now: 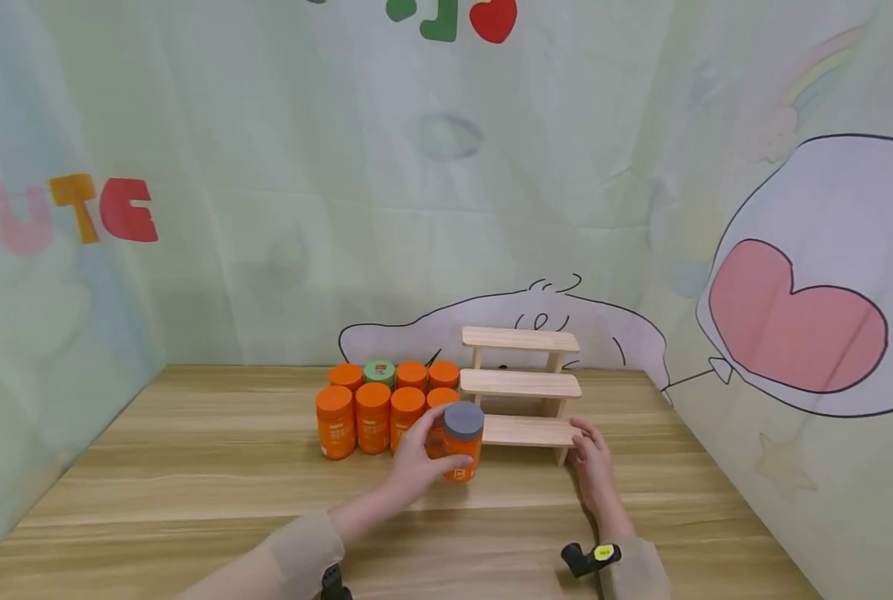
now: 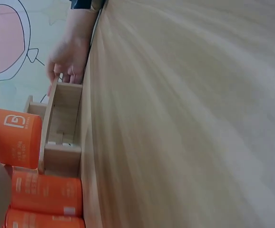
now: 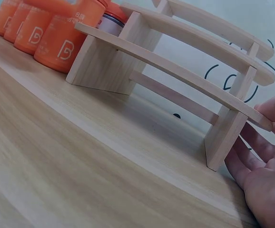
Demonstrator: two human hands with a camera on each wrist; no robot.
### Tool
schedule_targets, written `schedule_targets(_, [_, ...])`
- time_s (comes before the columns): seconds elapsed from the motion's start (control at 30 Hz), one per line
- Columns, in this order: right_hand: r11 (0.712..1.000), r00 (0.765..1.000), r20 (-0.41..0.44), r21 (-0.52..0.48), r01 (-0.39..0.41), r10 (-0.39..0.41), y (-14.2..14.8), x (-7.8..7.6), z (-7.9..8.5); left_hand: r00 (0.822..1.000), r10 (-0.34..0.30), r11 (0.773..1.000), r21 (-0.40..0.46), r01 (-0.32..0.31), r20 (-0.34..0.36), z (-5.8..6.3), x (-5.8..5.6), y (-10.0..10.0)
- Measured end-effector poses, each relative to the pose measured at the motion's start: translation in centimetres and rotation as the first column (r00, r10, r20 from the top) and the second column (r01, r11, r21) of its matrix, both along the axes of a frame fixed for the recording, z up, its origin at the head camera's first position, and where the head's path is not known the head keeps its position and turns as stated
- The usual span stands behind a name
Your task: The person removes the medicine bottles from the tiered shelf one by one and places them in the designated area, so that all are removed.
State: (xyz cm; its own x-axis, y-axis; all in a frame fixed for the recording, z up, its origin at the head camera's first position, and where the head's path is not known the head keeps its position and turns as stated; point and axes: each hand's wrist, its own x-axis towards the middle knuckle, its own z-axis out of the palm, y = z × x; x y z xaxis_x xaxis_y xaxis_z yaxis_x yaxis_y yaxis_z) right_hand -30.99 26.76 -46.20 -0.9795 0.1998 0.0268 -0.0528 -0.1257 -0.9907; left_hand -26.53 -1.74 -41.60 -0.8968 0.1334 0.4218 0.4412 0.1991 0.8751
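An orange jar with a grey lid is gripped by my left hand, thumb across its front. It is held upright in front of the left end of a three-tier wooden shelf. In the left wrist view this jar is raised off the table. My right hand is at the right end of the lowest tier. The right wrist view shows the thumb on the tier's edge and the fingers below, beside the leg.
Several orange jars stand in two rows left of the shelf; one in the back row has a green lid. A printed curtain hangs behind the wooden table. A black strap device is on the right wrist.
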Motion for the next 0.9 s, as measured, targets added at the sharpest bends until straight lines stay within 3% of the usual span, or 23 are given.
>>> schedule_targets(0.23, [1.000,1.000,-0.005,-0.006,-0.018,0.018,0.0,0.1,0.1,0.997,0.042,0.999,-0.009,-0.041,0.071,-0.6,0.0,-2.2])
schedule_targets(0.43, [1.000,1.000,0.001,-0.007,-0.010,0.010,0.0,0.0,0.1,0.992,0.096,0.994,-0.063,-0.091,0.084,-1.0,0.0,-3.5])
schedule_targets(0.67, [1.000,1.000,-0.001,-0.010,-0.016,0.016,0.0,0.0,0.0,0.986,0.134,0.986,-0.117,-0.122,0.103,-1.5,-0.1,-4.1])
schedule_targets(0.9, [1.000,1.000,-0.005,-0.002,-0.012,0.012,0.0,0.0,0.0,0.984,0.159,0.975,-0.167,-0.144,0.080,-1.6,-0.1,-4.0])
